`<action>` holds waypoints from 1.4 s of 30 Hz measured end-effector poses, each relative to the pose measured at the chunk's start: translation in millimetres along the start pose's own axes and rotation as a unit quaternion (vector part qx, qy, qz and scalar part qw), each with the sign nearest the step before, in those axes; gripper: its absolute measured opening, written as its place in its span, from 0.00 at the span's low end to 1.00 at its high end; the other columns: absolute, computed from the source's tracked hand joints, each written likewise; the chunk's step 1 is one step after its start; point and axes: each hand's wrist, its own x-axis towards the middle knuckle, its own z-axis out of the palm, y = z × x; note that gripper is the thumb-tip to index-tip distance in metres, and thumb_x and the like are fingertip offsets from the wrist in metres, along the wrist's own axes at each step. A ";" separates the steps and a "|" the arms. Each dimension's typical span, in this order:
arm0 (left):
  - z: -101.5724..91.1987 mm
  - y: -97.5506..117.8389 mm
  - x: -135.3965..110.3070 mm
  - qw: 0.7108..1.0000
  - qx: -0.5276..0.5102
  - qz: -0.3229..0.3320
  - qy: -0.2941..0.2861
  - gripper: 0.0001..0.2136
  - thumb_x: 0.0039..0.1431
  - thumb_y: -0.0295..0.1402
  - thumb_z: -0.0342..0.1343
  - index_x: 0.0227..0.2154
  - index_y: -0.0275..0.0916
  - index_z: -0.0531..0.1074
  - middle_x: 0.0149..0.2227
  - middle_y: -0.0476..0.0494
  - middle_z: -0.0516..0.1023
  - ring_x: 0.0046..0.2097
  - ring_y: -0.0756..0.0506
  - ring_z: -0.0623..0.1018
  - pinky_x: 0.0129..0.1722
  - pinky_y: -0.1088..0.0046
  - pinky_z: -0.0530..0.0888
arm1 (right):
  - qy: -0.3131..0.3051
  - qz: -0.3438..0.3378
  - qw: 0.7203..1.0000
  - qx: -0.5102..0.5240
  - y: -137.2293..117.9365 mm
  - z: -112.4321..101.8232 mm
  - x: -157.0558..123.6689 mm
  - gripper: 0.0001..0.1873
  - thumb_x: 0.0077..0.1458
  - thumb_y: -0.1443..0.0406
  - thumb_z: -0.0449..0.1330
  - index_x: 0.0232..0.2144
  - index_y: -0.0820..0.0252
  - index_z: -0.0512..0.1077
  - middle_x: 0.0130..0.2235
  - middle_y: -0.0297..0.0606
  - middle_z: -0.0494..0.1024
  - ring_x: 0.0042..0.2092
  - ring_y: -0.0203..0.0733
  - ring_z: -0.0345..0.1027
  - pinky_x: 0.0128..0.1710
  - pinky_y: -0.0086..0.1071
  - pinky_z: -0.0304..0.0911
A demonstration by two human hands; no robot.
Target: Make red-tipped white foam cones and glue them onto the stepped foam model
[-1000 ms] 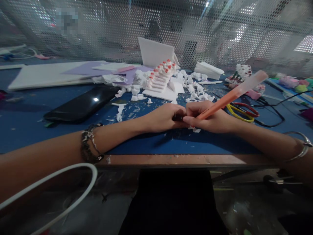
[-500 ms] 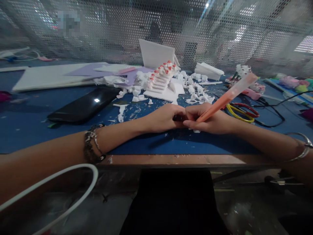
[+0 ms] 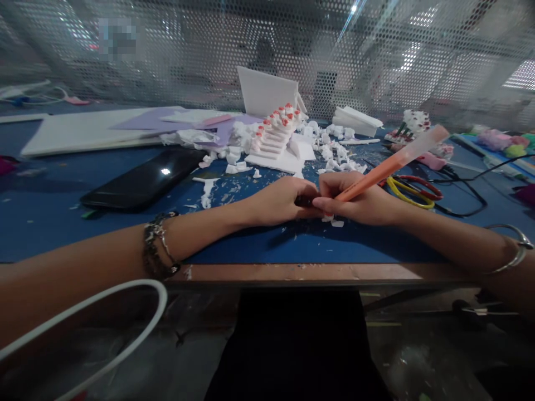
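Observation:
My right hand [image 3: 359, 197] is closed around an orange marker [image 3: 376, 172], its clear rear end slanting up to the right. The writing tip is hidden by my fingers. Fingertips of my left hand [image 3: 288, 199] meet those of the right just above the blue table; they are pinched together, and whatever lies between them is hidden. Small white scraps [image 3: 336, 223] with a trace of red show right below my right fingers. Beyond the hands stands a white foam staircase model [image 3: 273, 142] with red-topped white bits along its side and an upright white panel [image 3: 267, 92] behind.
A black phone [image 3: 142, 181] lies to the left. White foam sheets [image 3: 83, 131] and purple paper [image 3: 144, 118] are behind it. Torn white pieces [image 3: 334, 153] surround the model. Yellow and red cable loops [image 3: 412, 197] lie at right. A white cable [image 3: 161, 301] curves across the lower left.
The marker has tilted lower, its rear end shifting right. My right hand has moved slightly, uncovering more of the white and red bits beneath it. My left hand stays nearly still.

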 end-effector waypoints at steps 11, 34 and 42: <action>2.4 4.9 0.3 1.000 -0.005 -0.008 0.007 0.13 0.50 0.40 0.56 0.27 0.32 0.71 0.24 0.50 0.69 0.25 0.53 0.66 0.25 0.80 0.62 | 0.001 0.036 0.999 -0.018 -0.6 -1.7 0.6 0.13 0.54 0.67 0.53 0.20 0.62 0.57 0.20 0.28 0.58 0.24 0.27 0.52 0.24 0.24 0.49; 5.9 15.4 0.8 0.996 -0.037 -0.052 0.058 0.09 0.49 0.37 0.58 0.24 0.36 0.77 0.17 0.53 0.69 0.22 0.54 0.67 0.22 0.79 0.59 | 0.062 0.068 0.995 -0.037 -0.2 -3.0 0.7 0.15 0.53 0.67 0.53 0.17 0.61 0.55 0.19 0.27 0.57 0.23 0.27 0.50 0.23 0.25 0.47; 7.0 16.3 1.0 0.996 -0.017 -0.052 0.074 0.13 0.49 0.39 0.58 0.19 0.34 0.74 0.15 0.53 0.68 0.21 0.53 0.66 0.22 0.78 0.58 | 0.029 0.079 0.996 -0.025 -2.4 -2.9 0.4 0.13 0.52 0.69 0.53 0.18 0.62 0.57 0.19 0.27 0.58 0.23 0.27 0.51 0.24 0.25 0.48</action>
